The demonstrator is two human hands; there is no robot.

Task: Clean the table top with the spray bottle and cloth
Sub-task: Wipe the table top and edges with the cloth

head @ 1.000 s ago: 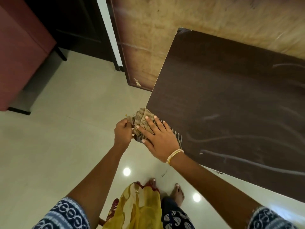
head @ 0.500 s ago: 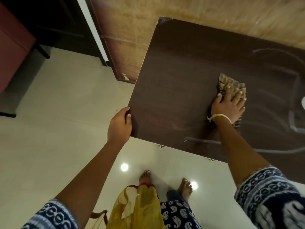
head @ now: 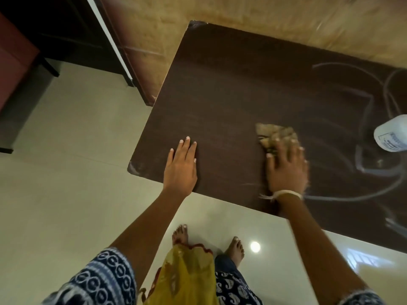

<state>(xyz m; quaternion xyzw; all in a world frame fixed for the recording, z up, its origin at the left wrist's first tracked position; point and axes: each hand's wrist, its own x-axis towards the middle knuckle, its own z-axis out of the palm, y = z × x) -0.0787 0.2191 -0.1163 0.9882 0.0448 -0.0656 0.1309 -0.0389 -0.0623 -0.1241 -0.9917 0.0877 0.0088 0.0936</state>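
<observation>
Most of my cloth (head: 275, 134) is hidden under my right hand (head: 286, 170), so I only see a tan, crumpled bit poking out past my fingertips. That hand and the cloth look blurry, and I cannot make out the cloth's pattern. The spray bottle (head: 393, 137) is cut off by the right edge of the view; I see only a pale, rounded part of it with some tiny print I cannot read. It stands on the bench (head: 242, 80), to the right of the cloth and apart from it.

My right hand lies flat on top of the cloth with the fingers straight and spread, pressing it down on the dark brown bench near the front edge. A pale band (head: 286, 193) goes round that wrist. My left hand (head: 181, 166) lies flat on the bare bench near the front left corner, fingers straight and close together, holding nothing. My two hands are well apart.

Thin pale streaks (head: 361, 170) curl over the right part of the bench. Below the bench edge I see my bare feet (head: 236, 249) on the shiny pale floor (head: 66, 194).
</observation>
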